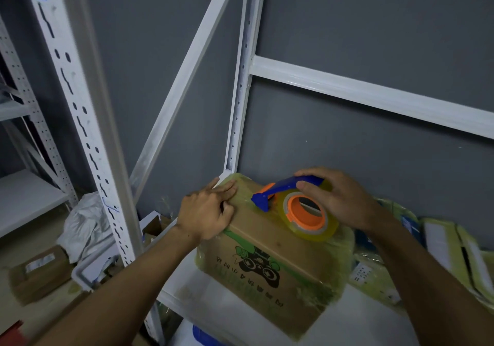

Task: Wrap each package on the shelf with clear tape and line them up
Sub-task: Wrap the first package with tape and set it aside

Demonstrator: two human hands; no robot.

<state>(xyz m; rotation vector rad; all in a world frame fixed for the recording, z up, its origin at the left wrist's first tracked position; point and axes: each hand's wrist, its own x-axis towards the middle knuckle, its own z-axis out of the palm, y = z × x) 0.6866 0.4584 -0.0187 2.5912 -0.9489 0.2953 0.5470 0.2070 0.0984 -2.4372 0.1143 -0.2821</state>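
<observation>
One cardboard box on shelf: controller logo, print upside down, unreadable. Pressing its top with flat left hand; gripping one blue-orange tape dispenser in right hand.

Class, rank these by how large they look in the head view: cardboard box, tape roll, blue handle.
1. Cardboard box, clearly largest.
2. Tape roll.
3. Blue handle, though the right hand covers part, so its place below the roll is unsure.

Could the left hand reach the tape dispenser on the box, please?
Probably yes: the left hand rests on the same box, nothing between it and the tape dispenser, though the right hand grips it.
</observation>
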